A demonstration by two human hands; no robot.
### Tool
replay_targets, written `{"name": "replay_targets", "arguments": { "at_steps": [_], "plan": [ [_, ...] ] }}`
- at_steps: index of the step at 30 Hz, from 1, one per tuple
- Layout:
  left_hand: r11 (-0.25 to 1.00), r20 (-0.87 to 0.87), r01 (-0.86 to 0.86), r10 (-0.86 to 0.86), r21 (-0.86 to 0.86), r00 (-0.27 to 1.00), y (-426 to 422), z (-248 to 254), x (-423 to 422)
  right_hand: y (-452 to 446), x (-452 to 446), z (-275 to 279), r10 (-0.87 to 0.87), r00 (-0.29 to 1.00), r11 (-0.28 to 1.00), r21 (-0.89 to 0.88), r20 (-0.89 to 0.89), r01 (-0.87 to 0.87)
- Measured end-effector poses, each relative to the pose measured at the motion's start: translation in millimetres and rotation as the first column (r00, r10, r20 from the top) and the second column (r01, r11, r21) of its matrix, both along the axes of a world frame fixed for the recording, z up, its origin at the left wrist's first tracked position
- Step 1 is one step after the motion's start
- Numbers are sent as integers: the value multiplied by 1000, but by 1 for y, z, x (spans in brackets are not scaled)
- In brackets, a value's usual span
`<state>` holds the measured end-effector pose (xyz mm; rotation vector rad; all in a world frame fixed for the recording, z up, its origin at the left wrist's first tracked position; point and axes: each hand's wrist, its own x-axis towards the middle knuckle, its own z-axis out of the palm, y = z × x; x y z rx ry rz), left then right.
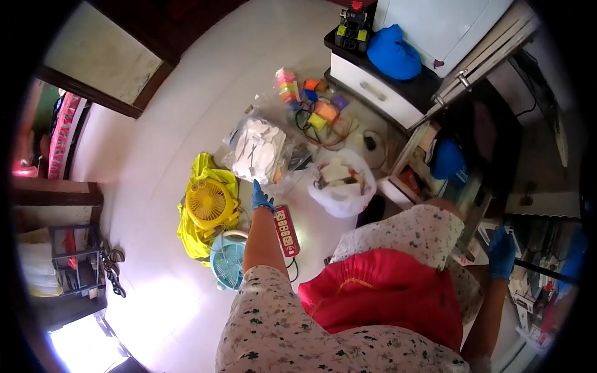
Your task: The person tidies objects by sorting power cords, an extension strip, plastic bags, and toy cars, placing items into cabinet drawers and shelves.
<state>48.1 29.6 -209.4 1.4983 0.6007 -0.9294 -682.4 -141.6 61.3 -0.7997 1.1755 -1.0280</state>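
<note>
Head view shows the left hand (262, 198), fingers extended, just beside the clear bag of white pieces (257, 149) on the floor (149, 217), where a reach kept clear of the power strip (286, 230) should work best, and the right hand (501, 253) well apart, its grip impossible to tell.

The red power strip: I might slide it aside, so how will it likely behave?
The red power strip looks like straight, hard plastic, so it should stay stiff. Lying flat, it probably won't roll. The dark cord at its lower end may drag.
</note>
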Motion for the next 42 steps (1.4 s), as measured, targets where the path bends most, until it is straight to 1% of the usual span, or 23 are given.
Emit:
{"name": "replay_targets", "arguments": {
  "at_steps": [1,4,10,12,13,16,18,20,22,24,25,26,28,29,30,32,33,34,36,38,40,41,42],
  "plan": [
    [1000,9,-14,14,17,1000,-6,-3,0,1,13,10,-151,959,981,158,239,115],
    [999,-118,31,-29,13,993,-23,-13,11,-1,20,13,8,958,995,91,286,-35],
    [975,-145,123,-151,-184,978,-46,16,12,-1,48,28,-79,971,990,128,224,51],
    [970,-176,-40,-3,-241,984,-53,8,20,-4,54,28,-70,974,991,127,217,43],
    [888,-208,-102,8,-448,978,-53,6,24,-4,58,29,-63,976,991,127,210,37],
    [779,-178,-235,161,-581,971,-55,16,26,-4,79,35,-122,974,987,131,193,97],
    [781,-135,-256,218,-570,967,-49,28,28,-3,89,41,-81,980,992,108,183,62],
    [797,22,-154,206,-584,978,-36,30,38,-4,94,44,-42,982,996,82,182,27],
    [802,54,-150,221,-578,974,-20,70,29,-2,96,47,-9,983,997,82,183,-6],
    [719,-1,-141,191,-681,982,1,102,25,-1,101,47,-35,982,998,62,188,23],
    [621,-155,-159,62,-767,986,13,115,27,0,106,47,-61,981,997,47,184,53],
    [615,-137,-146,62,-775,989,25,126,23,1,111,49,-58,978,998,40,202,51],
    [730,20,-123,183,-672,983,30,207,-14,3,126,58,49,984,998,-42,171,-43],
    [704,23,-109,175,-702,984,42,200,-9,7,139,65,51,981,998,-52,188,-42],
    [771,163,-98,255,-630,953,44,209,-17,12,157,74,39,987,997,-70,157,-29],
    [658,106,-47,191,-752,976,46,225,-32,25,190,91,19,989,994,-108,144,-3],
    [616,96,-3,127,-788,987,43,240,-45,32,204,100,123,977,991,-70,175,-113],
    [660,156,62,84,-748,984,37,273,-71,41,216,109,223,953,975,-40,207,-220],
    [615,148,156,-65,-773,987,26,308,-109,58,235,118,474,835,880,-130,281,-456],
    [551,120,217,-207,-806,971,19,316,-145,76,255,124,645,755,764,-104,115,-637],
    [577,118,264,-278,-773,953,11,322,-186,95,253,114,677,731,670,-345,-78,-657],
    [517,178,354,-359,-779,916,9,323,-208,103,248,114,661,736,632,-419,-148,-652],
    [452,236,436,-432,-778,870,6,323,-227,106,241,123,589,808,738,-400,-13,-544]
  ]
}}
